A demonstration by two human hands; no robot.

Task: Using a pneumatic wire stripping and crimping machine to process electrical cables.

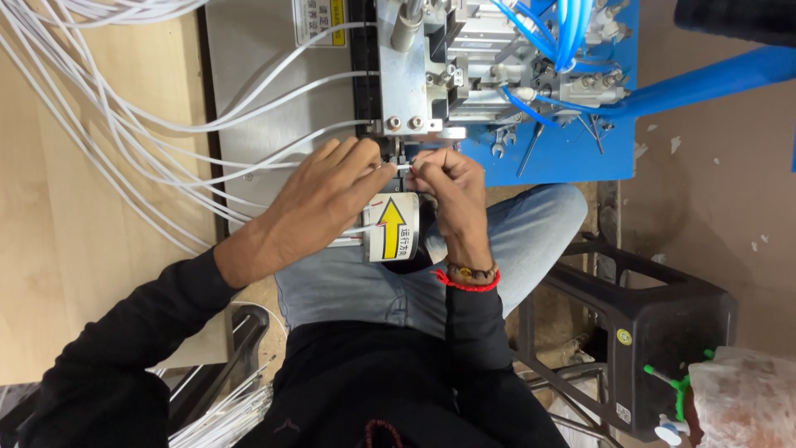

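Person seen from above. Black long-sleeved top; both sleeves pushed up the forearms, wrists bare. Light blue-grey jeans (390, 286) over the lap. Right wrist carries two bands side by side: a thin red thread bracelet (467, 287) and a string of brown and amber beads (473, 271). Left hand (319, 199) and right hand (452, 187) bare, no gloves. Dark beads show at the collar.

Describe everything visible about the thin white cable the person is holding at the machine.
The white cable is thin, smooth and plastic-coated. Its end lies level between both hands, pinched by the right hand with the left hand beside it, just below the metal machine. More white cables like it curve across the grey plate and wooden bench on the left. The very tip is too small to make out.
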